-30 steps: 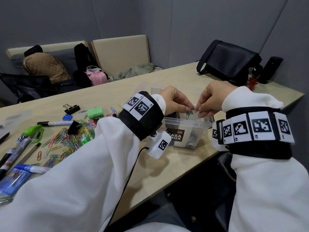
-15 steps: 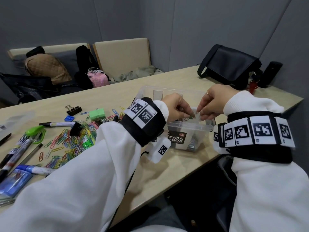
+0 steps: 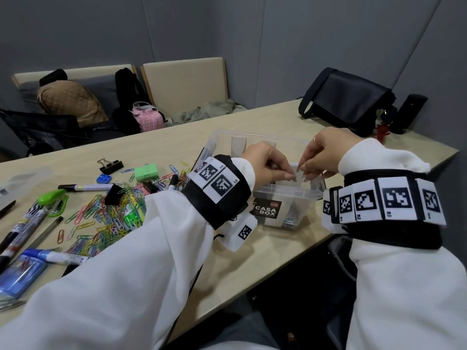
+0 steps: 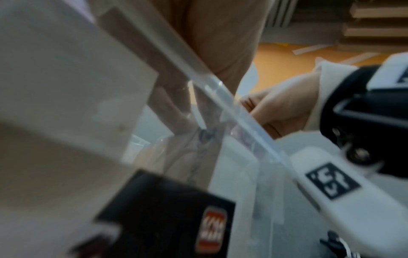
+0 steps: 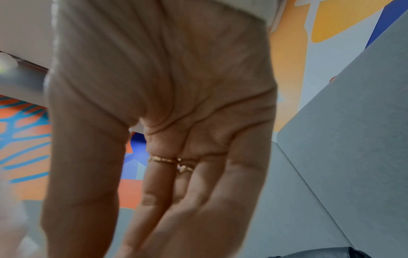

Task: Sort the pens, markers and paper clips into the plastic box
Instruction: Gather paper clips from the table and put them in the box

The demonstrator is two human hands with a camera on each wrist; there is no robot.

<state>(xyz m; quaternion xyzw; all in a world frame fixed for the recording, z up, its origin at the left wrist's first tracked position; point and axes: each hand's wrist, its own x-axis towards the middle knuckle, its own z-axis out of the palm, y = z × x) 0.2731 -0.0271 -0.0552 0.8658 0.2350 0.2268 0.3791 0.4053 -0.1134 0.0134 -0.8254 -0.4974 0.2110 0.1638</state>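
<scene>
The clear plastic box [image 3: 285, 195] with a black label stands on the table near its front edge. Both hands hover over its near compartment. My left hand [image 3: 290, 176] and right hand [image 3: 303, 173] meet fingertip to fingertip and pinch a small paper clip [image 4: 206, 135], which shows dark through the box wall [image 4: 220, 94]. Several clips [image 3: 290, 219] lie inside the box. A heap of coloured paper clips [image 3: 108, 218] lies to the left, with a black-capped marker [image 3: 86, 187], a blue marker [image 3: 55, 256] and pens [image 3: 22, 223]. The right wrist view shows only my palm [image 5: 176, 122].
Black binder clips [image 3: 111, 165], a green stapler [image 3: 54, 200] and a green block [image 3: 146, 173] lie among the clips. A black bag [image 3: 346, 104] sits at the table's far right. Chairs with bags [image 3: 68, 102] stand behind the table.
Both hands stay together over the box, fingertips closer and slightly lower than before. The green clip seen between them a second ago is now hidden by the fingertips in the head view.
</scene>
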